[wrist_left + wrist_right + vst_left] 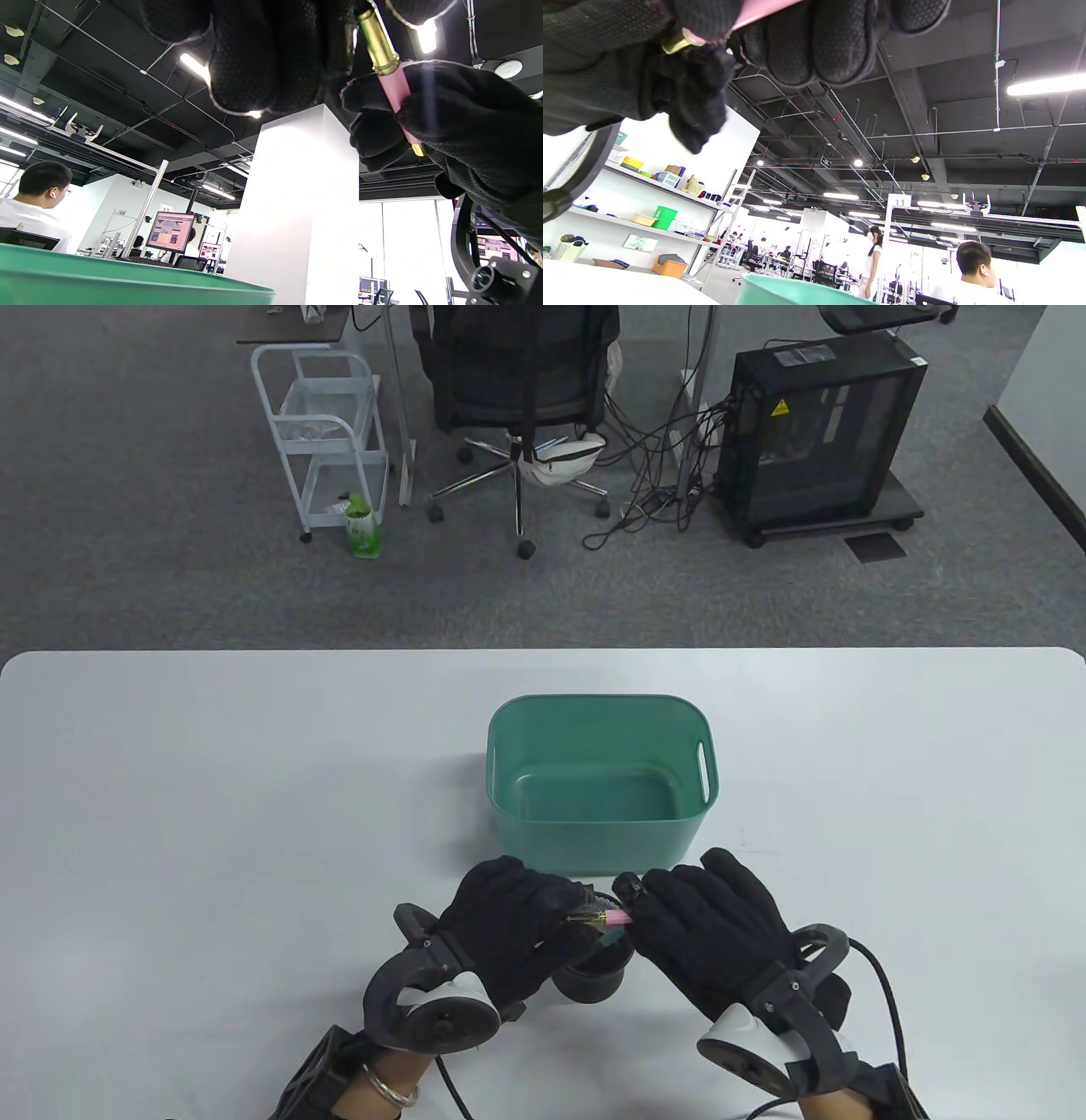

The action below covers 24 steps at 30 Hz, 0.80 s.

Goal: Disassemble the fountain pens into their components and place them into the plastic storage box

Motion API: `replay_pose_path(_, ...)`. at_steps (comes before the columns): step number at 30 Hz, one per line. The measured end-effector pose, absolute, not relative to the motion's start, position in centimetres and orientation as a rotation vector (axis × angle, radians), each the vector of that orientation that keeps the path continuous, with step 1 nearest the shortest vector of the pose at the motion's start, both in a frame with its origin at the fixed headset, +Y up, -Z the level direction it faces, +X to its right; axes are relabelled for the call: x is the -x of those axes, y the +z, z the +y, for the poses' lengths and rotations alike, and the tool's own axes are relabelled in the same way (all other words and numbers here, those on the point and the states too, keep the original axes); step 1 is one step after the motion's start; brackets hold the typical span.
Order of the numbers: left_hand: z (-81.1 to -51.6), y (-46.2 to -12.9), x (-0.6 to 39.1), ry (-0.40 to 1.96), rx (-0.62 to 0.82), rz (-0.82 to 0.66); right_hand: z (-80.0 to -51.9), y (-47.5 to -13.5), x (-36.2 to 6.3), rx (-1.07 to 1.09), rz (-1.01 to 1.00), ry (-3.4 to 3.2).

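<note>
Table view: both hands (607,920) grip a slim pink, brass-ringed pen (612,917).

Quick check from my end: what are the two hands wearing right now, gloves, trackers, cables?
Both the left hand and right hand wear black textured knit gloves. Each carries a black ring-shaped tracker with a white pad. Black cables trail from the wrists. A silver bangle circles the left wrist.

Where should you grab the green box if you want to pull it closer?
Best bet is the green box by the slot handle cut into its right wall, reaching in from the right. The slot gives fingers something to hook, while the walls look smooth and sloped. Both hands are busy holding the pink pen, so one would have to let go first.
</note>
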<state>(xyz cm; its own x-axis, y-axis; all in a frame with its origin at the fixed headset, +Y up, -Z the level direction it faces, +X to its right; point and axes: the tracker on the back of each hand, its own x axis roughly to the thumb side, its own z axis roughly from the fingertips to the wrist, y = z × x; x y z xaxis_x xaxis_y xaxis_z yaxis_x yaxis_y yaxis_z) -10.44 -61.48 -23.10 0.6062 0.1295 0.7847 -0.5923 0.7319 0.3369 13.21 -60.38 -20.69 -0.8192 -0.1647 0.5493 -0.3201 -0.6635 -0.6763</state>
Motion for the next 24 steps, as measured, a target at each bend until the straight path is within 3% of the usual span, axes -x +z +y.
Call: replay_pose_path(24,-61.52,-22.77,10.07,0.411,-0.633,-0.827,-60.28,-20.77,-13.41,-0.894,-1.257,2.634)
